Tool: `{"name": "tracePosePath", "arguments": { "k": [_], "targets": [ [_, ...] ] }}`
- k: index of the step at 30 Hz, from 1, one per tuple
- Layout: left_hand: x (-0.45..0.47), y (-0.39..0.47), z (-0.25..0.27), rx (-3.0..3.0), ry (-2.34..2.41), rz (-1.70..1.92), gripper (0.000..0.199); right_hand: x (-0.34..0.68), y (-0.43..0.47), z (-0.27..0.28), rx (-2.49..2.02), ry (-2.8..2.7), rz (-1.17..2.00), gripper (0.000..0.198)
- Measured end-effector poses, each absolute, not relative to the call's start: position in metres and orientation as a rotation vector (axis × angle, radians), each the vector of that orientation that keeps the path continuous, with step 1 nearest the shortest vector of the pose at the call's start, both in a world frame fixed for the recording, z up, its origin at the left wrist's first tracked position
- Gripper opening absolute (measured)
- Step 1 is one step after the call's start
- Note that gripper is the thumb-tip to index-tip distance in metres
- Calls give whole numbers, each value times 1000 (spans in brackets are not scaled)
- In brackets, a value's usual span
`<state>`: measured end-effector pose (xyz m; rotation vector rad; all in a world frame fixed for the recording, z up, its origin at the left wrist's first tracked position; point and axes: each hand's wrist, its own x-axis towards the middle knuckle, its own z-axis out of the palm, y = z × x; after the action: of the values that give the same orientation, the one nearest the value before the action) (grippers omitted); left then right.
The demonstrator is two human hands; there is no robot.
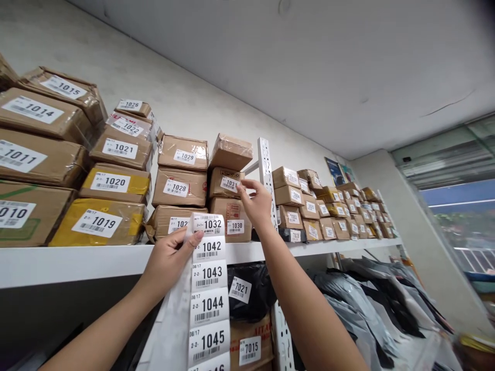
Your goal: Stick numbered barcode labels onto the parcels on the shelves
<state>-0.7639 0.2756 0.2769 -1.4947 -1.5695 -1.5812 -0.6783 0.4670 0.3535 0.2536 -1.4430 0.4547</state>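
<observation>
White paper strip of printed number labels [209,299] hung in front of the white shelf's front edge [77,268], pinched between the thumb and fingers of the left hand [170,263], 1032 up top, 1042 right below. Meanwhile the right hand [255,203] was at the white 1031 label [229,184] on a brown cardboard box [215,180] stacked above that edge, fingers narrow by the label's right side; couldn't tell if they actually gripped it.

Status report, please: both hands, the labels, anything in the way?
Left hand holding label strip. Right hand at right edge of label 1031. Nothing visibly blocking either hand.
</observation>
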Motion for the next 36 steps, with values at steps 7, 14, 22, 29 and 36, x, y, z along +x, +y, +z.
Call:
{"name": "tracePosePath", "arguments": {
  "k": [7,14,22,29,36],
  "targets": [
    [-757,285,284,-1583,-1618,-1819,39,-665,428,311,690,-1735,990,24],
    [-740,300,297,-1304,-1463,-1778,39,-679,418,305,632,-1429,1119,16],
    [-738,298,307,-1292,-1512,-1598,48,-651,427,383,519,-1130,574,7],
    [-754,277,290,-1335,-1531,-1550,38,-636,461,476,134,-1385,191,7],
    [-765,261,281,-1337,-1537,-1513,37,-617,456,470,60,-1346,-134,41]
  ]
}}
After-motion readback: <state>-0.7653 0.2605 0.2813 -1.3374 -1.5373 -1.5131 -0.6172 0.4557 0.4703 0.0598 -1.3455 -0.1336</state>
